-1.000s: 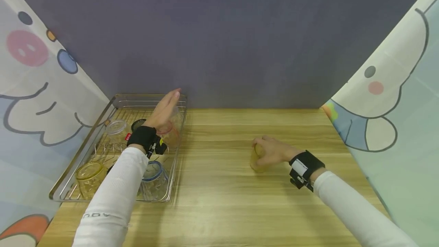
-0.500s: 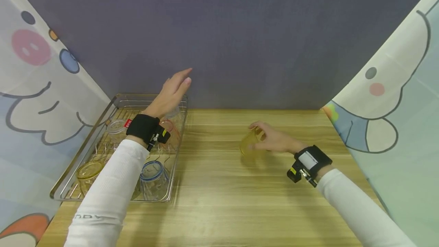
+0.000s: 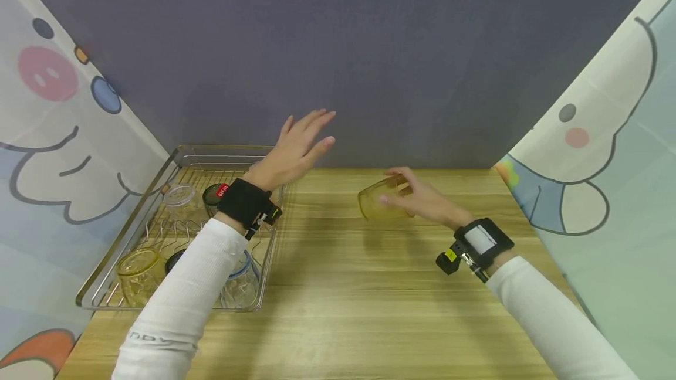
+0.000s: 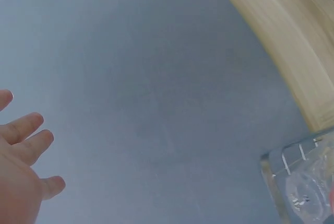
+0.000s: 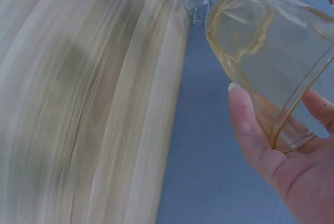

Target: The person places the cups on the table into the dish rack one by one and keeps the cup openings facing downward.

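Observation:
My right hand [image 3: 425,198] grips a clear yellow glass [image 3: 372,201], thumb on the near side and fingers round the far side. The glass is tipped well over above the wooden table, one end pointing left. In the right wrist view the thumb lies along the wall of the yellow glass [image 5: 261,41]. My left hand [image 3: 290,154] is raised before the grey back panel, near the rack's back right corner. Its fingers are spread and hold nothing, and the left wrist view shows part of that hand [image 4: 21,156] too.
On the left stands a wire rack [image 3: 266,268] bearing several glasses, including a yellow glass [image 3: 139,274], a clear glass [image 3: 181,201] and a blue-rimmed glass [image 3: 242,286]. My left arm hides part of it. A grey panel [image 3: 338,63] borders the table's back [image 3: 338,321].
My right hand has lifted the yellow glass off the table, tilted it over and moved it back and slightly left. My left hand has moved up and right from over the rack, fingers spreading.

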{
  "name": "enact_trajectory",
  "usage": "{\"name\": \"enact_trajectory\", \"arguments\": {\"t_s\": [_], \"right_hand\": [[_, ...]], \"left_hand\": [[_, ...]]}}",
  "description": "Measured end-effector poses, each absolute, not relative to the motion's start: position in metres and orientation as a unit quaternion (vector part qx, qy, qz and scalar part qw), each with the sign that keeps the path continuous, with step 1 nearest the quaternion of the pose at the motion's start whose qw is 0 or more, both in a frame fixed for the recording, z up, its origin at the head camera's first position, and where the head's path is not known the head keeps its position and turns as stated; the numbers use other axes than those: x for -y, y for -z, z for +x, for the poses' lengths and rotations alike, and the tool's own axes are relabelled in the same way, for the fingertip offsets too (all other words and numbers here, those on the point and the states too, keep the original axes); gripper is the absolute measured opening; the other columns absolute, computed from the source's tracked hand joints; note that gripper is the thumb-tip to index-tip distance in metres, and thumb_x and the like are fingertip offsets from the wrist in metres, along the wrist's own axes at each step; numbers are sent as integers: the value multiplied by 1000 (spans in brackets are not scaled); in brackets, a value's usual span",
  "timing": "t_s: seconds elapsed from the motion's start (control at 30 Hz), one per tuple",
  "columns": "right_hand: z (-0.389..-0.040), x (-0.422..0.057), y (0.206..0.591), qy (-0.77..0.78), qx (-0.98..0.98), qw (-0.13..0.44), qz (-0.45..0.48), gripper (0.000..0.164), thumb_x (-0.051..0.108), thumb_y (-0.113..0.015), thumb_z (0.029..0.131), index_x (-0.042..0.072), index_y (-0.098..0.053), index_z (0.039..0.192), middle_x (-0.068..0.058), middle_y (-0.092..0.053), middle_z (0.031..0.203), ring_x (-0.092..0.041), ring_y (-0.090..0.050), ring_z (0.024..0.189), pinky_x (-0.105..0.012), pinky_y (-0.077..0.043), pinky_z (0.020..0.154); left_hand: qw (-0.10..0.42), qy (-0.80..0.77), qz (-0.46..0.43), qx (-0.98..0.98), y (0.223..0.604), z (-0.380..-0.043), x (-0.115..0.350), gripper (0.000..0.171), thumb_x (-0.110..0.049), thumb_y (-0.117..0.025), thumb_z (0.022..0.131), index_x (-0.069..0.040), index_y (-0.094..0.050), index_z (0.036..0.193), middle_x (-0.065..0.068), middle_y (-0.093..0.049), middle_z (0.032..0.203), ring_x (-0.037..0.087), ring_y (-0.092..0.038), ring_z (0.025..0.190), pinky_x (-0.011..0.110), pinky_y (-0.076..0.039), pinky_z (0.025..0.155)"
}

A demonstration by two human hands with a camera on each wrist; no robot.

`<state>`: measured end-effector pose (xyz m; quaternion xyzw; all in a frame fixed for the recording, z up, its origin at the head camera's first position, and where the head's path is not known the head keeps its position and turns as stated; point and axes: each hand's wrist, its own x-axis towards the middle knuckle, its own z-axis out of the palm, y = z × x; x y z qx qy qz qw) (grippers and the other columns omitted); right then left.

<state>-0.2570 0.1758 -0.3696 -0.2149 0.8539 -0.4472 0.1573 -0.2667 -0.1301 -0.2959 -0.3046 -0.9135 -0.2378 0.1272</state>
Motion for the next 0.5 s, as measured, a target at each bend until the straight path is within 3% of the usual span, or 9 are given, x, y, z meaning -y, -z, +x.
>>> {"name": "enact_trajectory", "arguments": {"t_s": [0.27,0.5], "right_hand": [[-252,-173,362,477,-843,146,-204,62,53,-55,97,31,-28,149,-6,-40,144,-31,-52,120,-37,-50,85],[-252,-165,358,519,-817,145,-204,61,54,-47,100,30,-24,151,-5,-34,148,-34,-43,134,-58,-41,105]], "left_hand": [[133,212,-330,910,299,-263,108,88,-77,-8,93,-20,-25,158,8,-23,164,30,-17,154,61,3,122],[121,199,-359,904,307,-256,86,98,-81,-1,87,-17,-23,158,11,-24,164,32,-19,153,61,4,123]]}}
